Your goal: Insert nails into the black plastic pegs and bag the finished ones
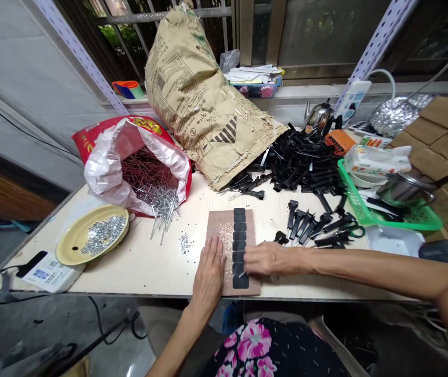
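The left hand (209,269) lay flat, fingers extended and close together, on a brown board (253,222) at the table's (161,275) near edge. The right hand (267,258) curled over black rectangular pads (240,227) lined up on that board; whether it pinched anything, I couldn't tell. Behind, a paper sack (192,94) leaned before barred windows (130,21).

Brightly lit tabletop (161,269), dim floor (0,327) below, highlights on crinkled foil (394,116), wide-angle stretching toward the edges
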Tool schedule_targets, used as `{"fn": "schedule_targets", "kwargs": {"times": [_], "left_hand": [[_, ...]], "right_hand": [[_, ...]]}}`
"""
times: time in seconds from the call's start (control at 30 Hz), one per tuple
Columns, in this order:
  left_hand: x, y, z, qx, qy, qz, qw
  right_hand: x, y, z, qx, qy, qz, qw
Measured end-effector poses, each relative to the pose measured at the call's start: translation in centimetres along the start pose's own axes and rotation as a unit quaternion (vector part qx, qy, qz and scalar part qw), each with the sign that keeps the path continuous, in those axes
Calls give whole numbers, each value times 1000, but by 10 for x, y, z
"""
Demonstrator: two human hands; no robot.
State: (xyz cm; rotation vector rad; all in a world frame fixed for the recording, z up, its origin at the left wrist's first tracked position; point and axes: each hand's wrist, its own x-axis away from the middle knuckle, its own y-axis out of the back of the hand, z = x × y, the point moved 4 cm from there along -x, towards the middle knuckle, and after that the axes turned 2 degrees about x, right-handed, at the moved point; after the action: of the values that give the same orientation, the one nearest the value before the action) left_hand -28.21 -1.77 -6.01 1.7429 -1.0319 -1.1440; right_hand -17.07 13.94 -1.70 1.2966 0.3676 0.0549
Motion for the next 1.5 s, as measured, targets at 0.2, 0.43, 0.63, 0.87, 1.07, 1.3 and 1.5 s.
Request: {"fn": "schedule_targets", "kwargs": {"times": [0.2,0.43,0.63,0.87,1.07,1.3,1.5], "left_hand": [[-1,-1,0,-7,-1,7,1000],[-2,-2,-2,14,12,6,1000],[2,11,-2,30,35,0,999],[14,75,42,-6,160,-142,977],[6,37,-14,-23,9,-27,999],[13,6,-17,-79,0,-31,996],[13,5,-10,-69,-10,-45,997]], "right_hand": [[8,0,-18,-54,-132,-62,988],[7,-2,-18,-63,-154,-46,985],[18,8,-7,-62,-149,-48,986],[50,29,-20,-9,-232,-86,969],[8,15,-47,-4,-219,-78,973],[6,0,18,-35,-30,-13,999],[49,33,-10,-8,-195,-25,980]]}}
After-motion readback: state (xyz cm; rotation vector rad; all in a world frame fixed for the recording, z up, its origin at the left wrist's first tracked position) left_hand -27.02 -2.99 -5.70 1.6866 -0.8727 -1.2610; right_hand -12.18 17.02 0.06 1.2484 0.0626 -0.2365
